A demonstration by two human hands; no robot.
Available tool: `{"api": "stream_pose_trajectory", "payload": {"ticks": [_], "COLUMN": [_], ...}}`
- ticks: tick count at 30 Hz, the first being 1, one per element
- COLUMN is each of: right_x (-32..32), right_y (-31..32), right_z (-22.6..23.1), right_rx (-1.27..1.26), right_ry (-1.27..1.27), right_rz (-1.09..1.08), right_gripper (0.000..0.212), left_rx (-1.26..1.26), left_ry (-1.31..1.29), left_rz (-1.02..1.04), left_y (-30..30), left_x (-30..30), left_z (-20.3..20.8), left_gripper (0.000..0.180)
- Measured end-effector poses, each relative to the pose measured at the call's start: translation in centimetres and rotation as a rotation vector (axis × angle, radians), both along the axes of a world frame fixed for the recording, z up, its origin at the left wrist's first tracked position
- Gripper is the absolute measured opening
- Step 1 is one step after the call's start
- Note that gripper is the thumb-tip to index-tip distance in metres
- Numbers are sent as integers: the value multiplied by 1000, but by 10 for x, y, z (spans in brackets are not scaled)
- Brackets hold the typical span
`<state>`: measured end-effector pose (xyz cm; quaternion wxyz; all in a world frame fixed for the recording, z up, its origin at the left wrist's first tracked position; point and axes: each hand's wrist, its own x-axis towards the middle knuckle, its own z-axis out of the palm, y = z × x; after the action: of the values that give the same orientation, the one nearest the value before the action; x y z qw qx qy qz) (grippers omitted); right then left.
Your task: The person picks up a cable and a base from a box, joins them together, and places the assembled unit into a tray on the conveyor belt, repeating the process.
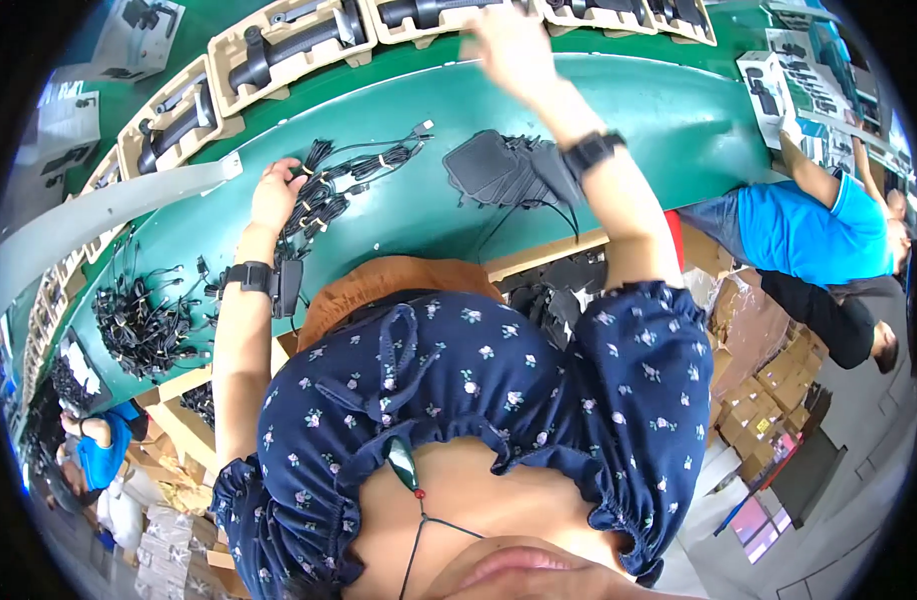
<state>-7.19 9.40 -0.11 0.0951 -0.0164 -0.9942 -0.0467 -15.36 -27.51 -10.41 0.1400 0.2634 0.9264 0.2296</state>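
Observation:
My left hand (276,196) is at the edge of a pile of black cables (324,195), bundled with ties, on the green table. Its thumb and fingertips are closed on a black cable bundle at the pile's upper left. My right hand (514,52) reaches across to the far side, over the rim of a tan moulded tray (419,38) with a black tubular device in it. Motion smears its fingers, so I cannot tell what they hold. Between my arms lie flat black pouches (504,168), fanned in an overlapping stack, with dark cords beside them.
More tan trays (289,65) with black devices line the far side in a curved row. A larger cable heap (149,320) lies at the left. A pale bar (109,205) juts in from the left. Co-workers in blue shirts (819,230) are at both sides; cardboard boxes (769,390) stand at the right.

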Motion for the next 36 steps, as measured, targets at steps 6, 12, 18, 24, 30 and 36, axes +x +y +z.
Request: {"api": "stream_pose_trajectory", "payload": {"ticks": [6,12,18,24,30,36], "right_x": [107,112,113,142,156,120], "right_y": [-61,-61,-66,-80,-87,-98], "right_z": [-60,-84,-76,-81,-106,-58], "right_rx": [-179,-204,-28,-185,197,-332], "right_ry": [-570,-378,-502,-460,-248,-333], "right_rz": [23,64,189,363,403,353], "right_gripper": [84,70,92,101,78,23], "left_rx": [-9,115,240,337,340,350], "left_ry": [-28,96,34,81,31,-15], "left_rz": [17,34,182,197,135,107], "left_y": [2,-8,-9,-7,11,10], "left_x": [-13,-6,16,30,35,33], "left_z": [-6,-5,37,53,63,52], "left_gripper": [22,19,17,16,13,13]}}
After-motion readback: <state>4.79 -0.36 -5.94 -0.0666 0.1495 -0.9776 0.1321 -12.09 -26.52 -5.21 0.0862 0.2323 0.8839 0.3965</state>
